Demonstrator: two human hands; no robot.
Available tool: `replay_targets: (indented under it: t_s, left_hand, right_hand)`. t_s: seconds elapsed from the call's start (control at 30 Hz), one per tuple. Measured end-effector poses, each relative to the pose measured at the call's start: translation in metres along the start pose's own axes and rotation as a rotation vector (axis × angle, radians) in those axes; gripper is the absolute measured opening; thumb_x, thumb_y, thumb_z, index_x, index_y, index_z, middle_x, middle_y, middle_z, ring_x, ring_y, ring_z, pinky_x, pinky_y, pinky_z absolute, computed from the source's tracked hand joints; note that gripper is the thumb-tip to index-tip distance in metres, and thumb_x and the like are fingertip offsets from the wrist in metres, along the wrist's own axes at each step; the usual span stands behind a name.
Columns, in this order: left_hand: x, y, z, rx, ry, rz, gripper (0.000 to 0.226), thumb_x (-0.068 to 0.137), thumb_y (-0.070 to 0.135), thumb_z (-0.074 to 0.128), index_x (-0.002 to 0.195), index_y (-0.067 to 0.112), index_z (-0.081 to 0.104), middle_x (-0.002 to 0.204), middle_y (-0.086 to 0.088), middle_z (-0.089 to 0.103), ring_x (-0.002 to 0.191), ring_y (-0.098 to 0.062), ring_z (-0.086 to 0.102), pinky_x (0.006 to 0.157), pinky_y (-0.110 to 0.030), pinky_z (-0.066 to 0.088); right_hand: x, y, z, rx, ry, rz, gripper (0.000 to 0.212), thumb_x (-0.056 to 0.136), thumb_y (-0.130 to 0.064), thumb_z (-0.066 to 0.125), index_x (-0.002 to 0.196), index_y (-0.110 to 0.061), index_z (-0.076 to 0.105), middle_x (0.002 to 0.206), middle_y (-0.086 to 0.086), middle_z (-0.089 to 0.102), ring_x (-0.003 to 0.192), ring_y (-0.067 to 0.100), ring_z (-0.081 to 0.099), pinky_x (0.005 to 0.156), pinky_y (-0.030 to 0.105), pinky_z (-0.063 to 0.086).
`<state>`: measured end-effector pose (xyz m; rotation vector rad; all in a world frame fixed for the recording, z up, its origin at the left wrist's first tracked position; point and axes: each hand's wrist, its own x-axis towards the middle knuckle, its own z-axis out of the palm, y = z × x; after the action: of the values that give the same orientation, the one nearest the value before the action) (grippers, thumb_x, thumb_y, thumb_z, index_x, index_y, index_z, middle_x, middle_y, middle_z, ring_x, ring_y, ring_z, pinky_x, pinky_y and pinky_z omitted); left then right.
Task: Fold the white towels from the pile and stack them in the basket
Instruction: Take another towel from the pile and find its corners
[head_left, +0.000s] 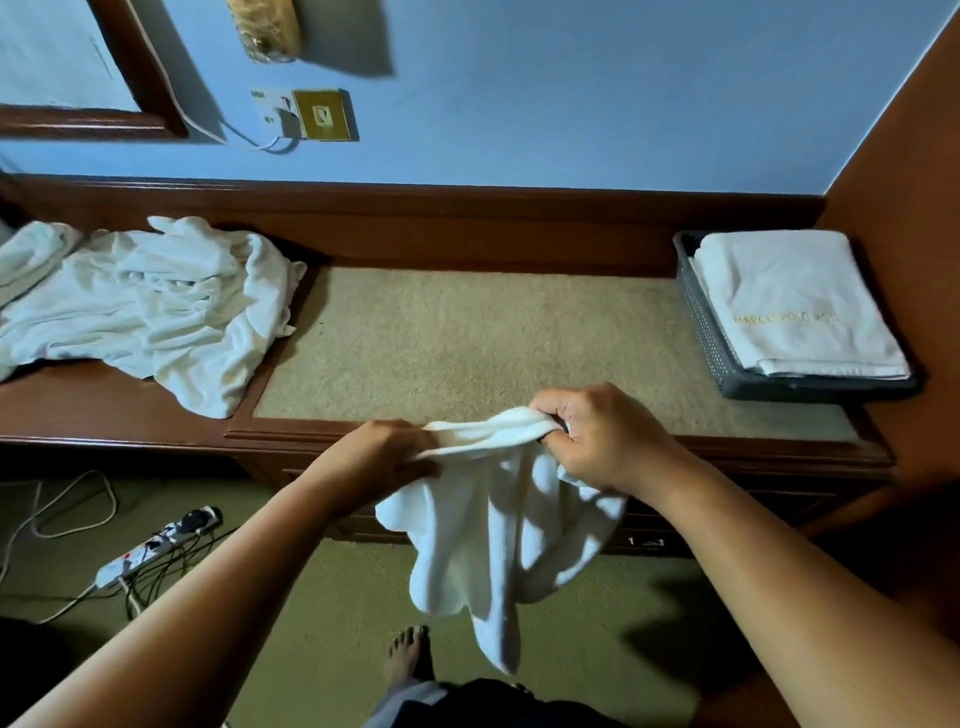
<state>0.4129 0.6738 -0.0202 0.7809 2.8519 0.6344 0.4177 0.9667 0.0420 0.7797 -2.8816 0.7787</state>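
Left hand (387, 453) and right hand (597, 436) each pinch the top edge of a white towel (498, 535), which hangs bunched before the bench (467, 338). Risk: uneven corners would give a crooked fold; the basket (706, 332) is already nearly full.

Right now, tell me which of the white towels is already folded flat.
The folded towel in the grey basket at right, lying flat with gold lettering. The pile at left is crumpled; the held towel hangs loose.
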Motion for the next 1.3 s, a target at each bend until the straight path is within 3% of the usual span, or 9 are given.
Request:
replay_targets:
  t_s: [0.13, 0.27, 0.43, 0.5, 0.67, 0.87, 0.97, 1.1, 1.3]
  left_hand:
    - [0.003, -0.013, 0.016, 0.212, 0.056, -0.139, 0.041, 0.084, 0.068, 0.055, 0.090, 0.030, 0.070, 0.091, 0.005, 0.058, 0.083, -0.024, 0.063, 0.066, -0.034, 0.047]
    - [-0.002, -0.018, 0.018, 0.351, -0.056, -0.416, 0.046, 0.094, 0.059, 0.054, 0.126, 0.028, 0.062, 0.125, 0.002, 0.062, 0.115, -0.024, 0.058, 0.090, -0.040, 0.050]
    - [0.008, 0.035, 0.020, -0.221, 0.240, -0.080, 0.033, 0.089, 0.048, 0.066, 0.110, 0.023, 0.067, 0.110, 0.009, 0.064, 0.101, -0.009, 0.062, 0.089, -0.028, 0.050]
    - [0.013, 0.069, 0.022, -0.392, 0.334, 0.012, 0.033, 0.088, 0.045, 0.070, 0.111, 0.021, 0.066, 0.116, 0.012, 0.064, 0.111, -0.003, 0.060, 0.094, -0.019, 0.045]
    - [0.017, 0.102, 0.031, -0.653, 0.444, -0.051, 0.019, 0.086, 0.021, 0.078, 0.100, 0.021, 0.064, 0.121, 0.016, 0.068, 0.118, -0.005, 0.061, 0.094, -0.013, 0.044]
    - [0.015, 0.102, 0.051, -0.611, 0.480, -0.175, 0.021, 0.089, 0.019, 0.076, 0.088, 0.029, 0.058, 0.093, 0.019, 0.069, 0.090, -0.003, 0.065, 0.079, -0.019, 0.048]
    - [0.014, 0.083, 0.064, -0.418, 0.486, -0.079, 0.010, 0.092, 0.017, 0.073, 0.098, 0.022, 0.068, 0.103, 0.015, 0.069, 0.100, -0.004, 0.063, 0.088, -0.027, 0.049]
    - [0.016, 0.054, 0.079, -0.190, 0.343, -0.094, 0.032, 0.090, 0.040, 0.063, 0.117, 0.024, 0.067, 0.118, 0.011, 0.067, 0.111, -0.017, 0.060, 0.094, -0.044, 0.049]
    - [0.014, 0.078, 0.063, -0.354, 0.456, -0.033, 0.025, 0.090, 0.022, 0.070, 0.113, 0.021, 0.060, 0.106, 0.013, 0.061, 0.099, -0.009, 0.059, 0.088, -0.030, 0.048]
  right_hand:
    - [-0.001, 0.002, 0.001, -0.025, -0.038, 0.015, 0.009, 0.084, -0.019, 0.056, 0.075, -0.016, 0.057, 0.063, -0.005, 0.054, 0.057, 0.013, 0.050, 0.052, 0.035, 0.043]
    - [-0.003, 0.011, -0.012, -0.031, -0.042, 0.071, 0.010, 0.080, -0.021, 0.051, 0.073, -0.016, 0.056, 0.062, -0.004, 0.055, 0.058, 0.013, 0.052, 0.052, 0.035, 0.042]
    - [0.001, 0.007, -0.017, -0.076, -0.044, 0.071, 0.008, 0.080, -0.022, 0.055, 0.074, -0.017, 0.056, 0.061, -0.005, 0.055, 0.058, 0.013, 0.051, 0.052, 0.031, 0.039]
    - [0.002, 0.007, -0.017, -0.060, -0.056, 0.060, 0.009, 0.080, -0.019, 0.057, 0.072, -0.020, 0.054, 0.060, -0.006, 0.053, 0.057, 0.011, 0.051, 0.052, 0.031, 0.039]
    - [-0.001, 0.011, -0.019, -0.019, -0.065, 0.043, 0.007, 0.076, -0.024, 0.051, 0.070, -0.022, 0.049, 0.059, -0.007, 0.050, 0.056, 0.010, 0.050, 0.052, 0.033, 0.043]
    - [-0.004, 0.018, -0.022, 0.027, -0.026, 0.079, 0.016, 0.075, -0.031, 0.047, 0.074, -0.019, 0.056, 0.059, -0.005, 0.053, 0.056, 0.013, 0.051, 0.053, 0.037, 0.047]
    - [-0.005, 0.018, -0.026, 0.072, -0.034, 0.059, 0.020, 0.075, -0.036, 0.043, 0.072, -0.020, 0.053, 0.055, -0.004, 0.051, 0.052, 0.014, 0.049, 0.050, 0.039, 0.045]
    - [-0.006, 0.013, -0.028, 0.106, -0.060, -0.013, 0.018, 0.078, -0.032, 0.045, 0.070, -0.020, 0.054, 0.054, -0.005, 0.048, 0.050, 0.015, 0.048, 0.047, 0.038, 0.041]
    - [-0.005, 0.010, -0.029, 0.090, -0.066, -0.025, 0.015, 0.078, -0.025, 0.047, 0.070, -0.017, 0.057, 0.054, -0.003, 0.050, 0.051, 0.016, 0.048, 0.048, 0.038, 0.040]
